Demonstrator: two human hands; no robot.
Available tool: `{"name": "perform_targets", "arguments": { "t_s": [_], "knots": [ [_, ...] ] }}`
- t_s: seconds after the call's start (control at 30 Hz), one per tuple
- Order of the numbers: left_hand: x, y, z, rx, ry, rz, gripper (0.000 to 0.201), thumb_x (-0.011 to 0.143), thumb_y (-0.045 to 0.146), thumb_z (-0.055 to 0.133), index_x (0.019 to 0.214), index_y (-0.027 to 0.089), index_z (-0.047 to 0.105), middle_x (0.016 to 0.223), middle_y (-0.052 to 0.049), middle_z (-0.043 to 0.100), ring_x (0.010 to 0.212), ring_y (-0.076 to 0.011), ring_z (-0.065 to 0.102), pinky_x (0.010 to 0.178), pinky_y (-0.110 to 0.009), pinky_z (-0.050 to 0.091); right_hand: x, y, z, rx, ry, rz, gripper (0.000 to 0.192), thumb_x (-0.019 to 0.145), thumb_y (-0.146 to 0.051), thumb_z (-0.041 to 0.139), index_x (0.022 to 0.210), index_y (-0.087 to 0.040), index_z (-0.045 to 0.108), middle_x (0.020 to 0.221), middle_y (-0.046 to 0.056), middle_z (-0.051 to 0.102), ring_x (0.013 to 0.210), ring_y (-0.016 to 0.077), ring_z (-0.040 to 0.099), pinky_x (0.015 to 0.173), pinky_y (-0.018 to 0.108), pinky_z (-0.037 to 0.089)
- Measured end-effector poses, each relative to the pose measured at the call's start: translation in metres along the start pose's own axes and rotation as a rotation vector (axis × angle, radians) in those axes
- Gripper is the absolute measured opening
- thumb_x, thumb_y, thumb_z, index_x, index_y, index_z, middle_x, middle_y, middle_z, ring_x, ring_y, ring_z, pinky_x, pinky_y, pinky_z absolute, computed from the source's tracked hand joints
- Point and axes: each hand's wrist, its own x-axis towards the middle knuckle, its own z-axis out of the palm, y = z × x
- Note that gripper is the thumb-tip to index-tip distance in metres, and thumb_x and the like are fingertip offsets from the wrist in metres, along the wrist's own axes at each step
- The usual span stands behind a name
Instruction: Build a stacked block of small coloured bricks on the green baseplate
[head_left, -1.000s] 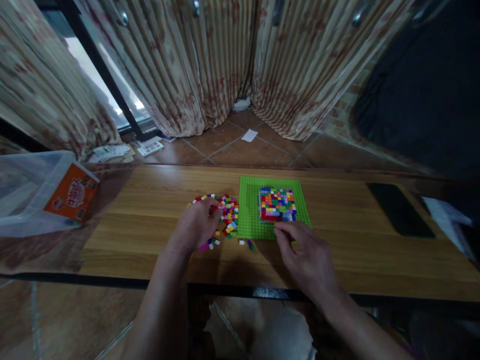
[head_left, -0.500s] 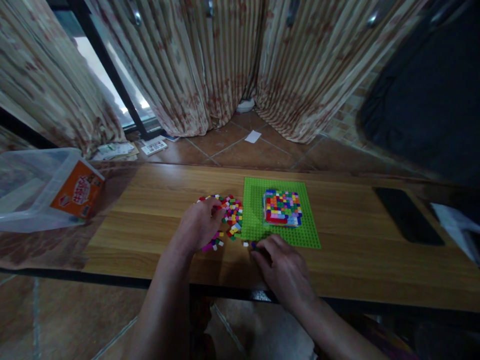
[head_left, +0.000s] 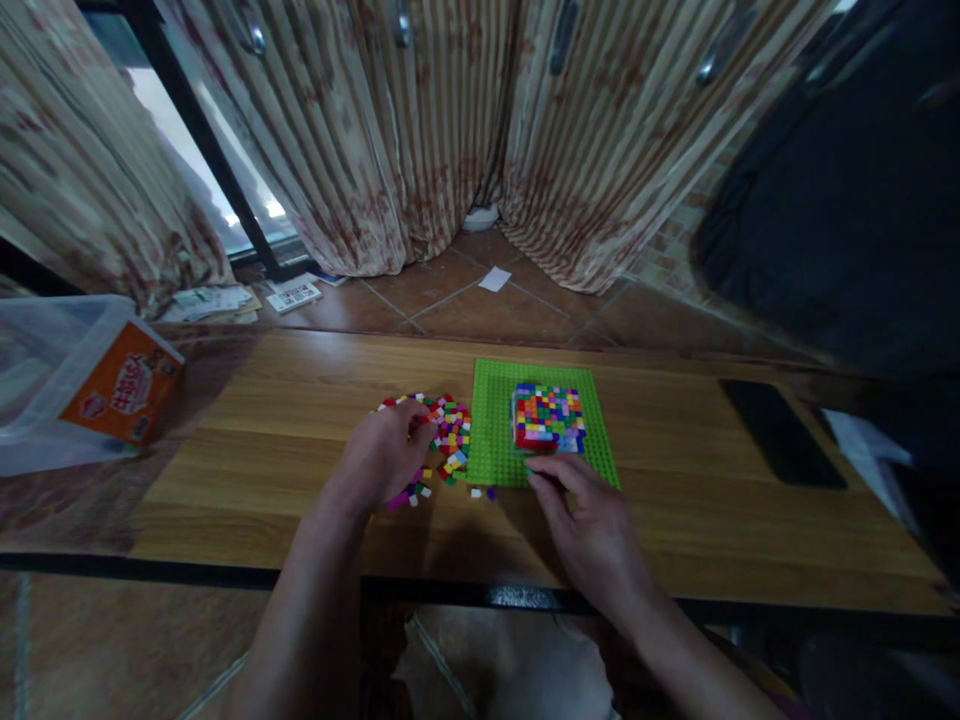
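Brick-placing step: right hand (head_left: 592,525) fingers pinched narrow at block stack (head_left: 549,417), 6 o'clock edge; contents indiscernible. Left hand (head_left: 382,455) curled on loose bricks (head_left: 450,435). Next: precise stud alignment.

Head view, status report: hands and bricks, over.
Left hand resting on the loose brick pile, grip unclear. Right hand at the green baseplate near edge, fingertips just short of the multicoloured block. Nothing between hand and block.
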Motion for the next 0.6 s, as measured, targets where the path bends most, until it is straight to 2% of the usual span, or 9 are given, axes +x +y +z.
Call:
{"name": "perform_targets", "arguments": {
  "t_s": [0.23, 0.4, 0.6],
  "knots": [
    [0.000, 0.004, -0.002, -0.021, 0.003, 0.017, 0.023, 0.092, 0.029, 0.047, 0.089, 0.019, 0.068, 0.081, -0.006, 0.071, 0.072, -0.0172, 0.063, 0.067, -0.026, 0.042, 0.015, 0.020, -0.022, -0.154, 0.182, -0.013, 0.021, 0.093, -0.025, 0.054, 0.100, -0.021, 0.073, 0.096, 0.007, 0.071, 0.088, 0.0204, 0.069, 0.080, 0.035, 0.057],
    [0.001, 0.007, -0.002, -0.004, -0.005, 0.016, 0.023, 0.091, 0.027, 0.048, 0.083, 0.018, 0.067, 0.075, -0.005, 0.069, 0.068, -0.0170, 0.061, 0.063, -0.026, 0.040, 0.018, 0.025, -0.021, -0.222, 0.174, -0.021, 0.024, 0.093, -0.026, 0.052, 0.100, -0.023, 0.074, 0.095, 0.007, 0.071, 0.084, 0.0202, 0.069, 0.077, 0.036, 0.058],
    [0.002, 0.005, -0.002, -0.016, 0.002, 0.032, 0.023, 0.092, 0.029, 0.048, 0.083, 0.018, 0.067, 0.077, -0.006, 0.069, 0.069, -0.0174, 0.061, 0.064, -0.027, 0.040, 0.022, 0.026, -0.016, -0.247, 0.152, -0.037, 0.023, 0.092, -0.025, 0.053, 0.099, -0.021, 0.074, 0.097, 0.008, 0.073, 0.088, 0.0213, 0.069, 0.080, 0.037, 0.057]
  ]
}}
